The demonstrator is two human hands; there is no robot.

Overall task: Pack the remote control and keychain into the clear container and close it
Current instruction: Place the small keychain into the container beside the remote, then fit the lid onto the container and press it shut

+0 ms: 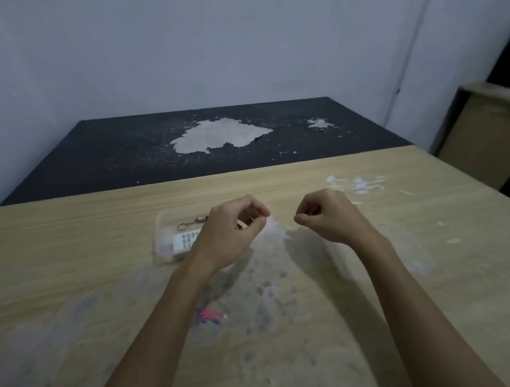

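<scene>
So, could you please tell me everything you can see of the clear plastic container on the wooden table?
The clear plastic container is a shallow, rounded-corner rectangle of transparent, slightly cloudy plastic, lying flat on the light wooden table. Inside, a white remote control with grey buttons lies near its front, and a metal keychain lies behind it. The left hand hovers in front of its right part, hiding that end. Whether a lid is on cannot be told.

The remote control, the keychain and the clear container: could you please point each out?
remote control [184,241]: head view, keypad.
keychain [182,226]: head view, ring.
clear container [159,228]: head view, left rim.
</scene>
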